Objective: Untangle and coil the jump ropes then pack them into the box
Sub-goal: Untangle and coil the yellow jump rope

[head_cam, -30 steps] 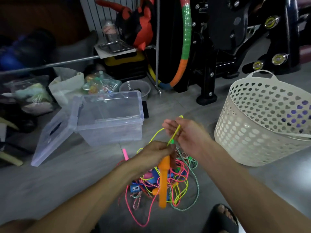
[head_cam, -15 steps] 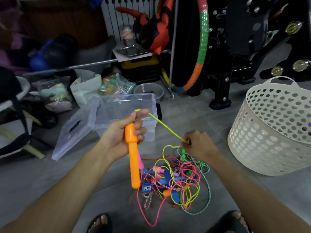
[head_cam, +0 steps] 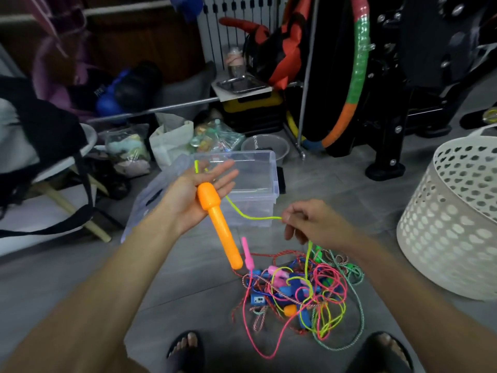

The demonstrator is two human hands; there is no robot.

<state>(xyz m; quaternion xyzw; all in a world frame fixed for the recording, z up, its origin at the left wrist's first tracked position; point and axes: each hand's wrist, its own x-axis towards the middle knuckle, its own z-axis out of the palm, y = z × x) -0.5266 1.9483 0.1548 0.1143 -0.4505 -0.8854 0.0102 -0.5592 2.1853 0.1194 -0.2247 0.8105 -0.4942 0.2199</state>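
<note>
My left hand [head_cam: 196,195] is palm up with straight fingers, and the head of an orange jump-rope handle [head_cam: 219,224] lies across it, its shaft hanging down. A yellow-green cord [head_cam: 252,217] loops over the left fingers and runs right to my right hand [head_cam: 312,224], which pinches it. From there the cord drops into a tangled pile of jump ropes [head_cam: 298,292] on the floor, with pink, green, blue and striped cords and handles. A clear plastic box [head_cam: 250,184] stands open behind my left hand, its lid [head_cam: 150,203] leaning at its left side.
A cream perforated basket [head_cam: 454,222] stands at the right. My two feet in sandals [head_cam: 185,351] are at the bottom edge. Bags, a bowl [head_cam: 266,148], a hoop [head_cam: 355,76] and black gym equipment crowd the back. A chair with a black bag [head_cam: 40,146] is on the left.
My left hand rose and opened from a grip on the orange handle to a flat palm. The cord went slack, with my right hand still pinching it. The camera view tilted up.
</note>
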